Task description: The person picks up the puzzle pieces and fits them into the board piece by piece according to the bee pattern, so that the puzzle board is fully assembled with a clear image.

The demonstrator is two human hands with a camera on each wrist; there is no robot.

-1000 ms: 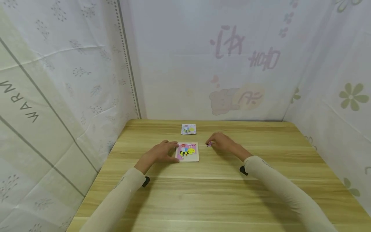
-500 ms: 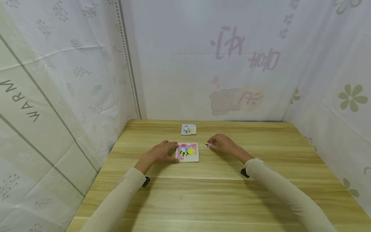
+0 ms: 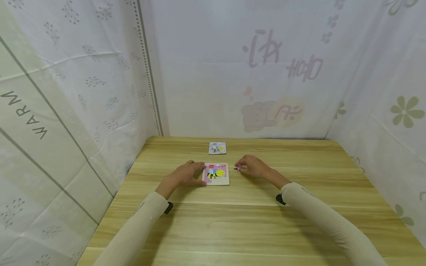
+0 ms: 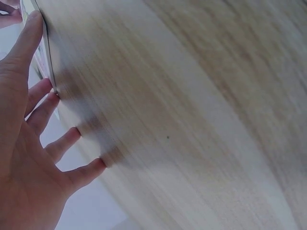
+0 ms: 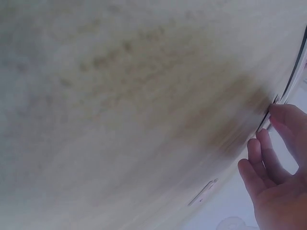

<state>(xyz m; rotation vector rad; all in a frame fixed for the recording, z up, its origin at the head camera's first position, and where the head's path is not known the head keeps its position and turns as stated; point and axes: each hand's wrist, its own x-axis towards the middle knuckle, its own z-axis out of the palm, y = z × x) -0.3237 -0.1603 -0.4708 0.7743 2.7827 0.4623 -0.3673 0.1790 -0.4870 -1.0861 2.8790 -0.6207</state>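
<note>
A square wooden puzzle board (image 3: 221, 180) with a yellow-and-black bee picture on pink lies on the table, its lower right part showing bare wood. My left hand (image 3: 185, 175) holds its left side, thumb at the near corner and fingertips at the far one; in the left wrist view the other fingers (image 4: 88, 172) spread onto the table. Just right of the board, my right hand (image 3: 254, 167) pinches a small puzzle piece (image 3: 237, 168) in pink, yellow and black between thumb and fingertips. The right wrist view shows this piece edge-on, its face hidden.
Beyond the board lies a small card (image 3: 217, 148) with a similar bee picture. The wood-grain table (image 3: 213, 229) ends at a pale curtain (image 3: 206, 92) at the back, with more printed cloth on both sides.
My right hand first turned the puzzle piece between its fingertips, then shifted slightly left and nearer with it. My left hand and the board stay put.
</note>
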